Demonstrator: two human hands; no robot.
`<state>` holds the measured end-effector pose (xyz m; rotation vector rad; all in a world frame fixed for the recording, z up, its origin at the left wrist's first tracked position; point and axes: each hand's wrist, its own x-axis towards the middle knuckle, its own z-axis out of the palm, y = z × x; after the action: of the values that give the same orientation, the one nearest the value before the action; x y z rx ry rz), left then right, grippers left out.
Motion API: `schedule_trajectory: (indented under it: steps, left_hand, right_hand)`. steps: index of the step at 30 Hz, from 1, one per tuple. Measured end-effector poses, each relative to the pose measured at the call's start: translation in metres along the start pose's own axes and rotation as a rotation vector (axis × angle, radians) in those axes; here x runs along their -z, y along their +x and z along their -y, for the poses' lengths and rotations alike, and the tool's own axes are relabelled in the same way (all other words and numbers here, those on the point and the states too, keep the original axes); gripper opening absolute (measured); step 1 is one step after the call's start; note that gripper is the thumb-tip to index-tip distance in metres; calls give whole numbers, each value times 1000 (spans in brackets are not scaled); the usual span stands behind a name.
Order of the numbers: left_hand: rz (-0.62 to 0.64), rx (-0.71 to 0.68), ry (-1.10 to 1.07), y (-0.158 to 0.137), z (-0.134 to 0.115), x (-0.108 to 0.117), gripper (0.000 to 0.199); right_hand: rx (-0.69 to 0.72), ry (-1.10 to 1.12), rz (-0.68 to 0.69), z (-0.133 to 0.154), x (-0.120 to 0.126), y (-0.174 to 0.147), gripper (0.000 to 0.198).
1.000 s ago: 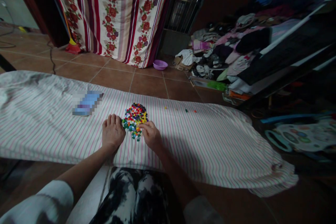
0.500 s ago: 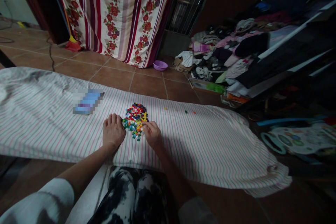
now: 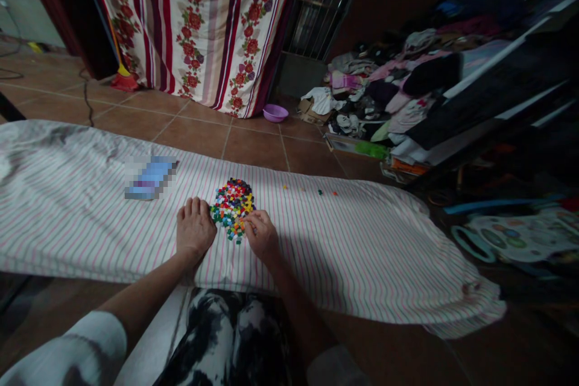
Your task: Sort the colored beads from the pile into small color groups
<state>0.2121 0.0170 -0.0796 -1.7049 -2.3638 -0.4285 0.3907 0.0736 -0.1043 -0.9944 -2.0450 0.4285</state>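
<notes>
A pile of small colourful blocks (image 3: 233, 202) lies on the striped cloth (image 3: 362, 253) in front of me. My left hand (image 3: 195, 226) rests flat at the pile's left side, palm down, fingers stretched away from me. At the right edge of the pile is my right hand (image 3: 261, 235), its thumb and fingertips pinched together over the blocks. Whatever sits between those fingertips is too small to make out. Right of the pile, a loose yellow block (image 3: 284, 187), a dark green block (image 3: 320, 192) and an orange block (image 3: 335, 193) lie spaced out in a row.
A blurred-out blue flat object (image 3: 151, 178) lies on the cloth at the left. Beyond the cloth's far edge, a purple basin (image 3: 275, 113) stands on the tiled floor near a floral curtain (image 3: 194, 30). Heaped clothes (image 3: 384, 90) fill the back right.
My right hand's fingertips have shifted slightly left and towards me over the blocks. The left hand stays where it was.
</notes>
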Motion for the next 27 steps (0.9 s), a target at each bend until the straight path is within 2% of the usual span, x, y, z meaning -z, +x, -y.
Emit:
schedule_trajectory:
  steps: [5,13,27]
  left_hand:
    - [-14,2,5,0,1,-2,34]
    - [-19,-5,11,0,2,-3,36]
    - [0,-3,-12,0,0,-1,35]
  right_hand:
    - [-18,17,-43,-5,-1,1,22]
    - [41,-26,84,-1,0,0,31]
    - [67,-165,132,6,1,1,34]
